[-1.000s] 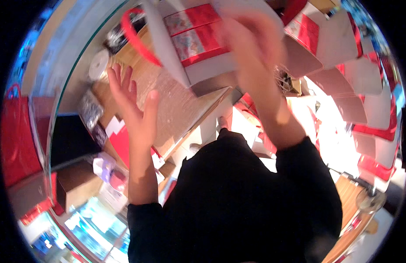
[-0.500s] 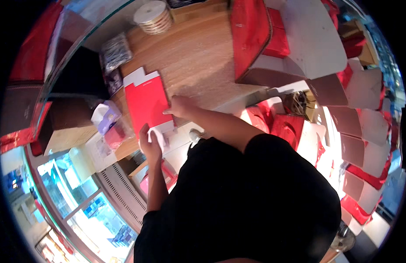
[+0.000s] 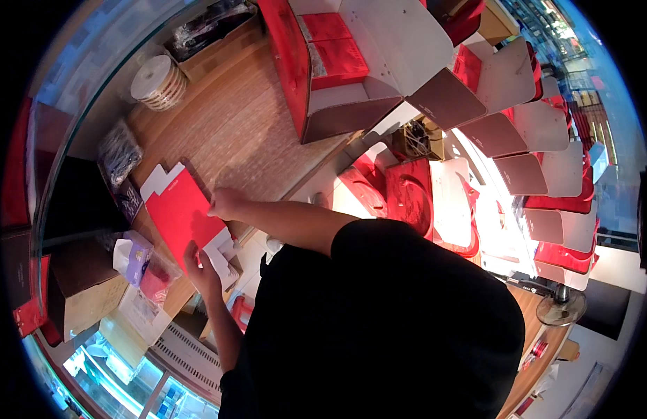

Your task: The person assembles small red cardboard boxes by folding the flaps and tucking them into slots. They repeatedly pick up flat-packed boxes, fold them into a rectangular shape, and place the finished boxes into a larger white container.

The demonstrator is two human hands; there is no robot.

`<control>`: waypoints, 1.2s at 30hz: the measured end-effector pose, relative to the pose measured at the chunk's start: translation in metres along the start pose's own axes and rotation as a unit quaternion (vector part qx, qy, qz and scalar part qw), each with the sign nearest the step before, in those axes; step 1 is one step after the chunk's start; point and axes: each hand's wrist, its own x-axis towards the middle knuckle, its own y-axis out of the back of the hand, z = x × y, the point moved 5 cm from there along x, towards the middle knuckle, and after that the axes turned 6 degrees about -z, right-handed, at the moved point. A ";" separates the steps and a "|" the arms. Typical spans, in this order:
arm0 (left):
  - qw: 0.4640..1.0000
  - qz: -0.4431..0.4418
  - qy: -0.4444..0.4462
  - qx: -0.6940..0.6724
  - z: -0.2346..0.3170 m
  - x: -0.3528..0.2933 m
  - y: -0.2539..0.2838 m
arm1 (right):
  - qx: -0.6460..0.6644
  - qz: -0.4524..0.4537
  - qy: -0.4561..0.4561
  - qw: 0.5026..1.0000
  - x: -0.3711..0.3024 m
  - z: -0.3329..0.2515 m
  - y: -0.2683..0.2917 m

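Observation:
A red folding carton (image 3: 180, 209) with white end flaps lies at an angle on the wooden counter. My right hand (image 3: 229, 204) is closed at its right edge, the fingers bunched there. At its near end, beside the white flaps, my left hand (image 3: 203, 271) grips the carton with thumb and fingers slightly apart. White tabs stick out at the far end. Parts of both hands' fingers are hidden by the carton or too small to make out.
A stack of white ribbon spools (image 3: 156, 82) stands at the far left, near plastic-wrapped packets (image 3: 119, 152). A tissue pack (image 3: 133, 258) and a brown cardboard box (image 3: 86, 297) sit to the left. Large open red-and-white boxes (image 3: 379, 115) line the right side.
My view has swung, so the counter and boxes appear shifted left. Both hands stay at the carton, the left one at its near end and the right one at its right edge.

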 end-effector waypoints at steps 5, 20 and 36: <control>0.996 0.045 -0.078 0.020 0.018 0.013 0.013 | 0.329 0.080 0.105 0.935 -0.001 -0.008 0.032; 0.983 0.064 -0.141 -0.094 0.131 0.038 0.008 | -0.146 -0.063 0.228 0.961 -0.124 -0.109 0.198; 0.911 0.029 0.064 -0.407 0.081 0.044 -0.048 | -0.320 -0.102 0.298 0.893 -0.104 -0.084 0.139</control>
